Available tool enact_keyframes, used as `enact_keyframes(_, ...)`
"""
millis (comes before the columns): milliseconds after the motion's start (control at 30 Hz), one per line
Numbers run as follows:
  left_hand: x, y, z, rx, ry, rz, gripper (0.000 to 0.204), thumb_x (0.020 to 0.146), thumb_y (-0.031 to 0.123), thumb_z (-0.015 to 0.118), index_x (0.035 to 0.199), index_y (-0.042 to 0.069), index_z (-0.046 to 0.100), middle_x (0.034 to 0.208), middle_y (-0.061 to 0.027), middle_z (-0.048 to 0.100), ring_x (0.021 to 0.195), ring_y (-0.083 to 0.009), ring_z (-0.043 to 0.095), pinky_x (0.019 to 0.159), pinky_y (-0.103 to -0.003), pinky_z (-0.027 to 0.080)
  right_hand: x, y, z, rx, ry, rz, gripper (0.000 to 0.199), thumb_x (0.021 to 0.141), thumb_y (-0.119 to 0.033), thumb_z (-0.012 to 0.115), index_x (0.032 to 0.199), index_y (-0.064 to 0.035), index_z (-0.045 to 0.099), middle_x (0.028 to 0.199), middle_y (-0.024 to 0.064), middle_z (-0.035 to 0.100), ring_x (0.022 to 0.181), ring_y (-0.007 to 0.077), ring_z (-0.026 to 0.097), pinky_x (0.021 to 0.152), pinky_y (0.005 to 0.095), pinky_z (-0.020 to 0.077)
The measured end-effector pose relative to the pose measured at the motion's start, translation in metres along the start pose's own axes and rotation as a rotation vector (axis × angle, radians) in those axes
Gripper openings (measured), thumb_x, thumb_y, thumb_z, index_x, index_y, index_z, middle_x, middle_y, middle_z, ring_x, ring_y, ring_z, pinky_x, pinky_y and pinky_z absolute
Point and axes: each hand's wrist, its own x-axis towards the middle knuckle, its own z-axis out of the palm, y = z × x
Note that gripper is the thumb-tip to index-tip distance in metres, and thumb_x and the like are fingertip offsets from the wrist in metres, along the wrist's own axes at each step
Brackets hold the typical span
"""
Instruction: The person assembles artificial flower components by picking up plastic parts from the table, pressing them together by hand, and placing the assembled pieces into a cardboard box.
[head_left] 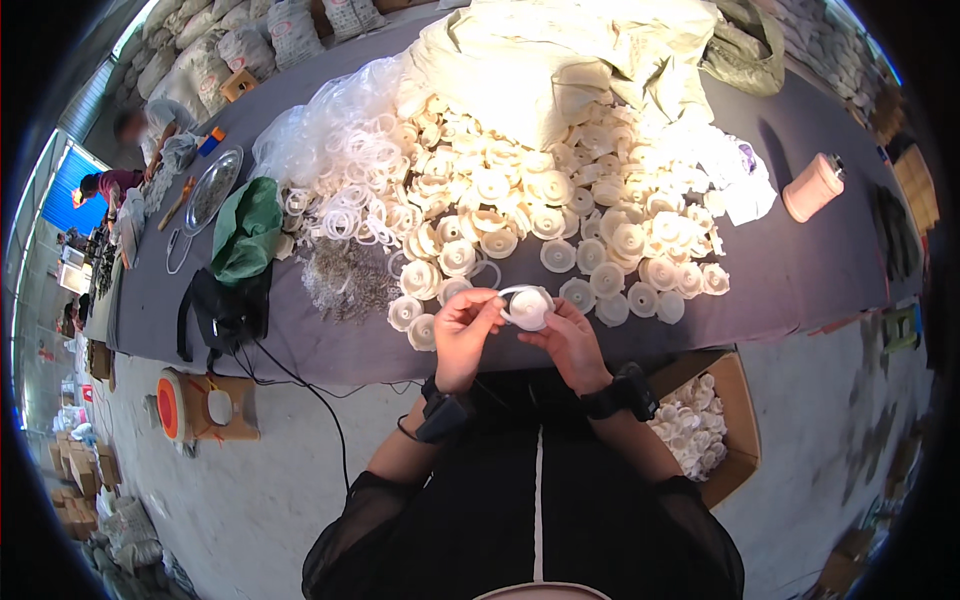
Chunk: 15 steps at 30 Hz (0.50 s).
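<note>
Left hand (468, 335) pinches a white ring (515, 289), right hand (572, 345) a disc (530, 309) — both over the table (345, 352)'s near side. Disc looks light, stiff, perhaps slippery — best held by its rim.

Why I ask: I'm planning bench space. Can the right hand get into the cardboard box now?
Probably yes: the cardboard box stands open near the right forearm, its white parts uncovered, though the right hand holds a white plastic disc.

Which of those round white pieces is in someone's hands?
The piece between the left hand and the right hand, with a thin white ring at its edge. The other pieces lie on the table or in the cardboard box.
</note>
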Motion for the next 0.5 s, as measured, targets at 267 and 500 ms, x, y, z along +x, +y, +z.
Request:
enact_keyframes(267, -0.002, 0.011, 0.003, 0.983, -0.174, 0.952, 0.025, 0.060, -0.002, 0.066, 0.083, 0.006, 0.060, 0.085, -0.0041, 0.059, 0.075, -0.0217, 0.056, 0.066, -0.031, 0.042, 0.000, -0.006, 0.003, 0.192, -0.045, 0.093, 0.023, 0.086, -0.013, 0.047, 0.106, -0.0012, 0.046, 0.106, 0.0103, 0.055, 0.098, 0.0205, 0.055, 0.084, 0.0378, 0.0464)
enact_keyframes(500, -0.005, 0.012, 0.001, 1.071, -0.227, 0.964, 0.028, 0.059, 0.000, 0.067, 0.086, 0.008, 0.061, 0.090, -0.0035, 0.057, 0.078, -0.0215, 0.055, 0.067, -0.032, 0.041, -0.003, -0.008, 0.009, 0.144, -0.039, 0.030, 0.020, 0.088, -0.013, 0.047, 0.104, -0.0024, 0.045, 0.105, 0.0104, 0.055, 0.098, 0.0183, 0.055, 0.084, 0.0349, 0.0462)
